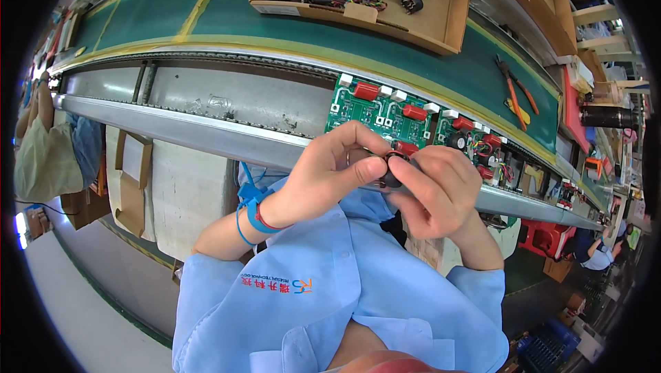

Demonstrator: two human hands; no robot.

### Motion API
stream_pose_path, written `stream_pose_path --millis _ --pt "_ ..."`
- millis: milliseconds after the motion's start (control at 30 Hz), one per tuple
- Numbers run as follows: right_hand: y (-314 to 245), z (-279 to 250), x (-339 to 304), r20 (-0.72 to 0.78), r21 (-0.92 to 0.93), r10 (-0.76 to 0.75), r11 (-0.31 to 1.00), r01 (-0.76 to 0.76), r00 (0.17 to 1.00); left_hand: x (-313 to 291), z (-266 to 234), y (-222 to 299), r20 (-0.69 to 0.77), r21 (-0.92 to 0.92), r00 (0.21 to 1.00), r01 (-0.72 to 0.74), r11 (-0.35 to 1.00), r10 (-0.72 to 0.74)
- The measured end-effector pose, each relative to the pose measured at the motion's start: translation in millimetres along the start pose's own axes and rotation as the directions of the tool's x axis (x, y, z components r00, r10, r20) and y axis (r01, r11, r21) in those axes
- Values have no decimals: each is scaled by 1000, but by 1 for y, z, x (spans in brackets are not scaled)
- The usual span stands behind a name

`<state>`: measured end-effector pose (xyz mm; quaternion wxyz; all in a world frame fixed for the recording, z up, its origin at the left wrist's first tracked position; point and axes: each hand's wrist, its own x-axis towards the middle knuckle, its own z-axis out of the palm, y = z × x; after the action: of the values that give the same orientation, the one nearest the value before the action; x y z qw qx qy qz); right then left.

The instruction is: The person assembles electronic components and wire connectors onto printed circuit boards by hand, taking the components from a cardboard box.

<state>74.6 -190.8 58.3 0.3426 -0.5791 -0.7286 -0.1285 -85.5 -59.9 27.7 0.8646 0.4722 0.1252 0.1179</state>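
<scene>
My left hand (336,170) and my right hand (442,190) meet in front of my chest, close to the near edge of the work line. Between their fingertips is a small black rounded part (391,179), mostly covered by the fingers. Both hands are closed on it. Just beyond them lies a green circuit board (358,110) with red block-shaped components and white connectors. A second populated board (457,135), also carrying black round parts and coloured wires, sits to its right. A blue wrist strap (253,209) is around my left wrist.
A cardboard box (413,34) of black round parts with coloured wires stands on the green belt (148,12). Pliers with orange handles (515,94) lie at the right. A metal rail (186,125) runs along the near side. Other people are at both far sides.
</scene>
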Motion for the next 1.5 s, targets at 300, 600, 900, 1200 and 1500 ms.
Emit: stream_pose_path --millis 300,600,900,1200,1500 --pt "1 -5 -12 94 352 309 879 -322 946 -3 9 -12 -56 98 998 -29 995 35" --pt "28 -1 0 310 -305 391 904 -299 866 9 -19 -27 263 965 774 -223 -140 576" --pt "21 5 10 430 -486 391 860 -157 814 10 -25 -32 276 961 759 -233 -150 589" --pt "21 8 17 473 -492 418 855 -161 776 11 -26 -32 278 960 751 -233 -153 599" --pt "27 5 16 483 -428 398 884 -187 780 12 -27 -36 280 959 739 -237 -154 613"
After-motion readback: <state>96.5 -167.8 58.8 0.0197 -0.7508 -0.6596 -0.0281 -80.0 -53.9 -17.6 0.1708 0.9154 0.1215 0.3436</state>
